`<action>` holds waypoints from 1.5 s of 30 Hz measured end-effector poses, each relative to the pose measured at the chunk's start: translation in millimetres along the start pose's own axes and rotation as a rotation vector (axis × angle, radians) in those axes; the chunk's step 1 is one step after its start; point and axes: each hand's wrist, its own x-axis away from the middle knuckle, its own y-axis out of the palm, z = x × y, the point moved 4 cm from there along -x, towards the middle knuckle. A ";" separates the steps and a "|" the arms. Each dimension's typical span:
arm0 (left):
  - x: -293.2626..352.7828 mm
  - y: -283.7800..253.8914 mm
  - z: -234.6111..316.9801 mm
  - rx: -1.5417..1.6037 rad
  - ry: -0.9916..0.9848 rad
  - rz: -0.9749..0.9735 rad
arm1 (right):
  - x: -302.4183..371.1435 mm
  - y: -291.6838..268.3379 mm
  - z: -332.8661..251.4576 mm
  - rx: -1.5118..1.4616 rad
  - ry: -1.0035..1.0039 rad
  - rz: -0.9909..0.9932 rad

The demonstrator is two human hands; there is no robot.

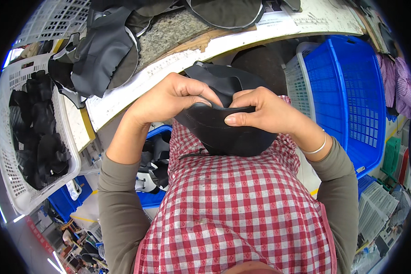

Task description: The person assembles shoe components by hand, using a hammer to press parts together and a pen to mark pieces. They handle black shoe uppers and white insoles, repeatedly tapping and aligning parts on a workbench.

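Above my lap is a black, leather-like piece (pixel 235 137), which looks like a shoe upper, with a curved lower edge and a stitched line. My left hand (pixel 176 96) pinches its upper edge with thumb and fingers. A short way to the right, my right hand (pixel 262 112) grips the same edge, thumb lying flat on the near side and fingers curled behind. The edge is folded between the two hands. A dark flap of material (pixel 214 80) rises behind my fingers.
A white workbench (pixel 116 102) ahead carries dark cut pieces (pixel 100 59). At left, a white basket (pixel 20 194) holds several black pieces. A blue crate (pixel 342 86) stands at right beside a white one (pixel 301 86). Another blue crate (pixel 153 199) sits low by my lap.
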 end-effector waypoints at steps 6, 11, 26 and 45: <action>1.5 3.2 -2.4 0.145 0.031 0.060 | -2.8 0.1 -0.4 0.030 -0.017 0.034; 20.2 10.5 -7.7 0.071 -0.042 0.341 | 7.3 5.1 4.5 0.061 -0.026 0.203; 41.1 37.3 -14.2 0.112 0.024 0.555 | -15.0 4.1 -22.8 0.220 0.013 0.067; 40.7 42.2 -9.1 0.010 0.209 0.753 | -11.8 15.4 -24.3 0.237 -0.001 0.209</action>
